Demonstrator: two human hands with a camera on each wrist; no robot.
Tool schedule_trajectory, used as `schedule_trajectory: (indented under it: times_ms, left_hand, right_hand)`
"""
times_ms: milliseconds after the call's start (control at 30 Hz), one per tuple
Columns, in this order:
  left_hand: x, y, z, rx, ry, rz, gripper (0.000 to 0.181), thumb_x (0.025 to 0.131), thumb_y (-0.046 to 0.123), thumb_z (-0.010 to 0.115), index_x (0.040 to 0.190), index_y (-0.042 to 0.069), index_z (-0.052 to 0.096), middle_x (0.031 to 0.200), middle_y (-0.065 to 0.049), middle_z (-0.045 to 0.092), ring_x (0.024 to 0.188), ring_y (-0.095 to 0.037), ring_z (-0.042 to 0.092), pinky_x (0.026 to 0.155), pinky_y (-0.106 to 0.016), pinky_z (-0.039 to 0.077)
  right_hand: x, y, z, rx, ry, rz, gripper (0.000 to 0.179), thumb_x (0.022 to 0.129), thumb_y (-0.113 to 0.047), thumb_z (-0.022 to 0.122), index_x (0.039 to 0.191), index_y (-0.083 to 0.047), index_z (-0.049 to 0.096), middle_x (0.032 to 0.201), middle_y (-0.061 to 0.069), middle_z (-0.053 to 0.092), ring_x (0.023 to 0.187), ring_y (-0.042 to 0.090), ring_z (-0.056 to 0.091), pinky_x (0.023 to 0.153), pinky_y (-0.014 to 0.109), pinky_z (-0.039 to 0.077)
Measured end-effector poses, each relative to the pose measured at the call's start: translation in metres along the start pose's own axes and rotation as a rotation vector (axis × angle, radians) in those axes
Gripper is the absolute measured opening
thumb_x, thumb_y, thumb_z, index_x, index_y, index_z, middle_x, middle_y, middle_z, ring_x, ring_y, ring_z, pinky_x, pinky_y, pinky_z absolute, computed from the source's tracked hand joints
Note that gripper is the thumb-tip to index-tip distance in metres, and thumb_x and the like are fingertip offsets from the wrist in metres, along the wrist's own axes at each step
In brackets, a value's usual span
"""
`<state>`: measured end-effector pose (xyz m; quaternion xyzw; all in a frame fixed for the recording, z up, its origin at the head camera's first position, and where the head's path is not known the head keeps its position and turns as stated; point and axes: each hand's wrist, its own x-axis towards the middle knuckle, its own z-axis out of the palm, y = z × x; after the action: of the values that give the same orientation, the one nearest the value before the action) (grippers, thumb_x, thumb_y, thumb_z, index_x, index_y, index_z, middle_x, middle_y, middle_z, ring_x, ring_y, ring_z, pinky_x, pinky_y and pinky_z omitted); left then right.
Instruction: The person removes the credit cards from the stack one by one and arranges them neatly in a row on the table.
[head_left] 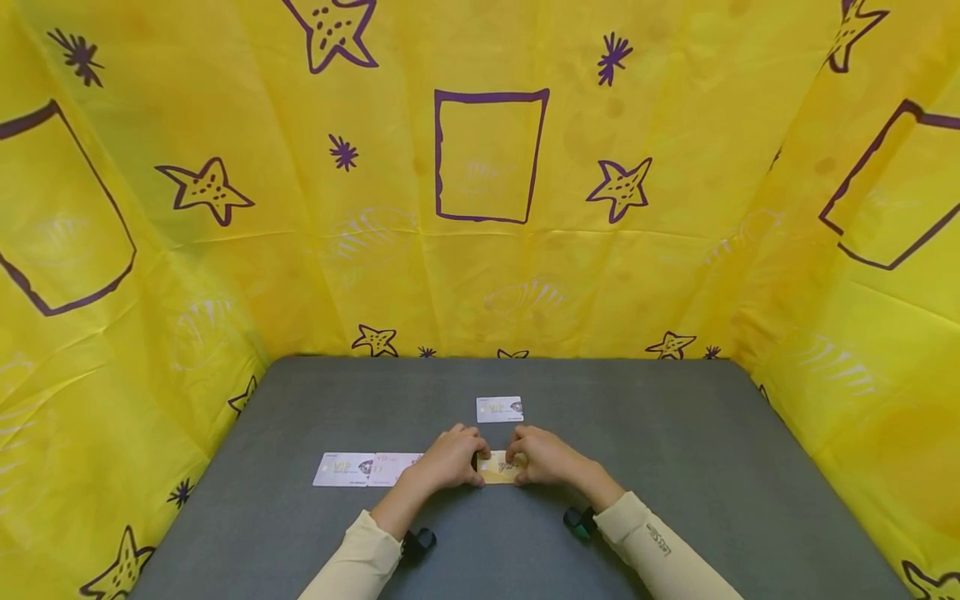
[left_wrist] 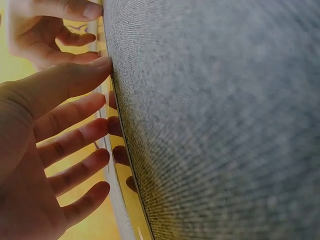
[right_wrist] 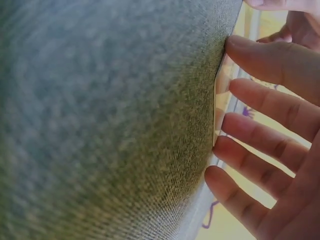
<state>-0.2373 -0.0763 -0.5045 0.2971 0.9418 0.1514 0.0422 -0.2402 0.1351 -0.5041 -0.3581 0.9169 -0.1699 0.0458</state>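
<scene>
A gold card (head_left: 492, 472) lies flat on the dark table between both hands in the head view. My left hand (head_left: 450, 460) holds its left end, thumb at the near edge and fingertips at the far edge. At its right end, my right hand (head_left: 553, 458) grips it the same way. In the wrist views, the left thumb (left_wrist: 75, 80) and right thumb (right_wrist: 265, 55) rest right at the card's near edge, other fingers spread behind. Left of the hands lies a white card with pink print (head_left: 392, 468), partly hidden by my left hand.
A white VIP card (head_left: 341, 469) adjoins the pink-printed card on the left. Another VIP card (head_left: 495, 408) lies beyond the hands. Yellow patterned cloth (head_left: 495, 283) walls the grey table (head_left: 660, 417) at the back and sides.
</scene>
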Motion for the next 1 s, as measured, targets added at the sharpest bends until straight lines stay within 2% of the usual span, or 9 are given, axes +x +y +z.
schedule_trajectory:
  times_ms: [400, 600, 800, 1000]
  left_hand:
    - [0.003, 0.001, 0.002, 0.004, 0.002, 0.008, 0.031, 0.065, 0.027, 0.088, 0.090, 0.017, 0.072, 0.089, 0.003, 0.060, 0.088, -0.018, 0.054, 0.074, -0.036, 0.044]
    - [0.005, 0.003, -0.001, 0.035, -0.006, 0.030, 0.030, 0.065, 0.027, 0.088, 0.088, 0.015, 0.073, 0.086, 0.002, 0.059, 0.085, -0.018, 0.054, 0.073, -0.034, 0.044]
    - [0.004, 0.004, -0.001, 0.019, -0.011, 0.010, 0.030, 0.066, 0.025, 0.088, 0.088, 0.015, 0.073, 0.085, 0.003, 0.058, 0.081, -0.016, 0.053, 0.071, -0.033, 0.043]
    - [0.003, 0.003, -0.001, 0.014, -0.003, 0.015, 0.030, 0.066, 0.026, 0.088, 0.089, 0.014, 0.073, 0.084, 0.003, 0.057, 0.082, -0.016, 0.053, 0.072, -0.033, 0.044]
  right_hand:
    - [-0.001, 0.004, 0.005, -0.014, 0.028, -0.013, 0.026, 0.069, -0.020, 0.085, 0.092, -0.012, 0.076, 0.086, -0.004, 0.055, 0.073, 0.006, 0.046, 0.065, 0.021, 0.038]
    - [-0.001, 0.000, 0.003, -0.001, 0.029, 0.036, 0.025, 0.067, -0.017, 0.086, 0.090, -0.012, 0.076, 0.088, -0.002, 0.056, 0.074, 0.009, 0.050, 0.065, 0.023, 0.041]
    - [0.002, -0.003, 0.005, 0.002, 0.036, 0.073, 0.026, 0.065, -0.015, 0.086, 0.088, -0.011, 0.077, 0.087, -0.002, 0.057, 0.076, 0.012, 0.053, 0.066, 0.025, 0.043]
    - [0.002, -0.006, 0.005, 0.005, 0.028, 0.097, 0.024, 0.066, -0.015, 0.086, 0.088, -0.012, 0.076, 0.088, -0.002, 0.057, 0.076, 0.013, 0.053, 0.067, 0.027, 0.043]
